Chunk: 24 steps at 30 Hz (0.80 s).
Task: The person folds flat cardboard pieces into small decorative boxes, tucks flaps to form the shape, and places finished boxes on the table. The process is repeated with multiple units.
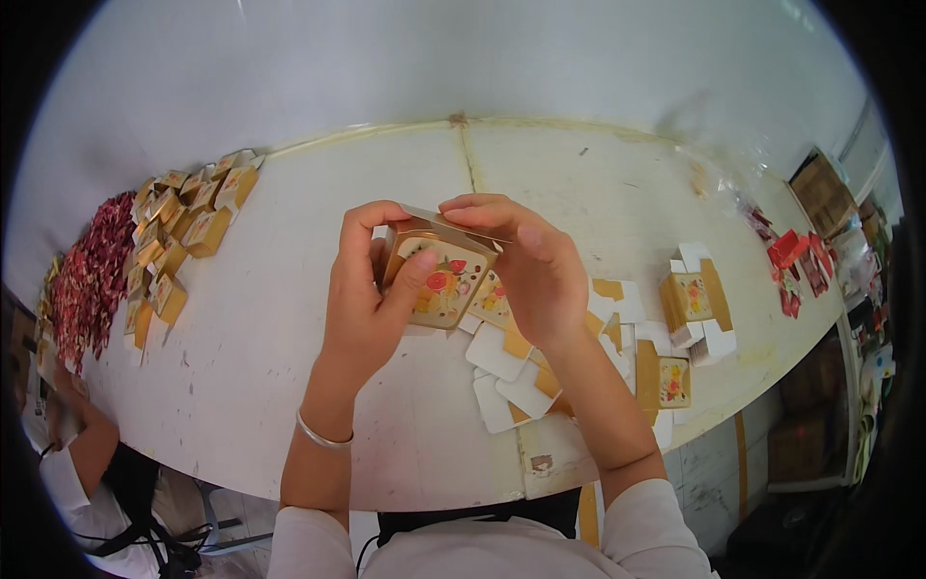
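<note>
A small gold carton (pixel 461 280) with a fruit-and-flower picture on its front is held up over the middle of the table. My left hand (pixel 362 289) is closed around its left side, thumb pressed on the printed front and index finger at the top edge. At the carton's top right, my right hand (pixel 540 265) bends its fingers over the raised top flap (pixel 453 224). The right palm hides part of that side. Just below and to the right, flat unfolded carton blanks (pixel 506 352) lie in a loose, overlapping spread, white sides and gold sides showing.
Several folded gold cartons (pixel 207 232) sit in a group at the left, beside a heap of small red packets (pixel 92 275). A stack of blanks (pixel 699 299) stands at the right, with red wrappers (pixel 789 251) farther off. Another person's arm (pixel 92 439) shows at lower left.
</note>
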### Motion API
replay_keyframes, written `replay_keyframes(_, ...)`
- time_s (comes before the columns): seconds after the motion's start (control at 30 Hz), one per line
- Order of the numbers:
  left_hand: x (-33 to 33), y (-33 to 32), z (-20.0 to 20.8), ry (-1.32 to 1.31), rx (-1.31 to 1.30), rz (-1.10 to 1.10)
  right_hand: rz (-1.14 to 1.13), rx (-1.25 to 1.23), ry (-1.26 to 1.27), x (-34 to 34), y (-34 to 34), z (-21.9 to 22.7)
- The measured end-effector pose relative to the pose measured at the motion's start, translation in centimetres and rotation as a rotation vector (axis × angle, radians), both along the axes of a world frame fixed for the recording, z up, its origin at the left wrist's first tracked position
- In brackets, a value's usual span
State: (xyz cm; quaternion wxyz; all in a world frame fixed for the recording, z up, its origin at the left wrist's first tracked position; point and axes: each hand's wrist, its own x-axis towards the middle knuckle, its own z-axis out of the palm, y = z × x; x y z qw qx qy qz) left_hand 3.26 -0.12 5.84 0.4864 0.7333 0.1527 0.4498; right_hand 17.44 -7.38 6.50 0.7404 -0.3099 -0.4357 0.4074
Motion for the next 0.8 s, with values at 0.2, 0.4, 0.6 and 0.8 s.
replay_keyframes(0.2,0.9,-0.9,-0.4,-0.166,0.109,0.051,-0.058,-0.039,-0.148,-0.3,-0.4,0.1)
replay_keyframes(0.4,0.0,-0.9,0.4,0.000,0.181,0.034,-0.105,-0.039,-0.154,-0.3,-0.2,0.6)
replay_keyframes(0.6,0.1,-1.0,0.4,0.005,0.188,0.015,-0.145,-0.065,-0.203,0.0,-0.2,0.5)
replay_keyframes(0.8,0.0,-0.9,0.3,-0.028,0.176,-0.028,-0.154,0.094,-0.362,-0.4,-0.3,0.2)
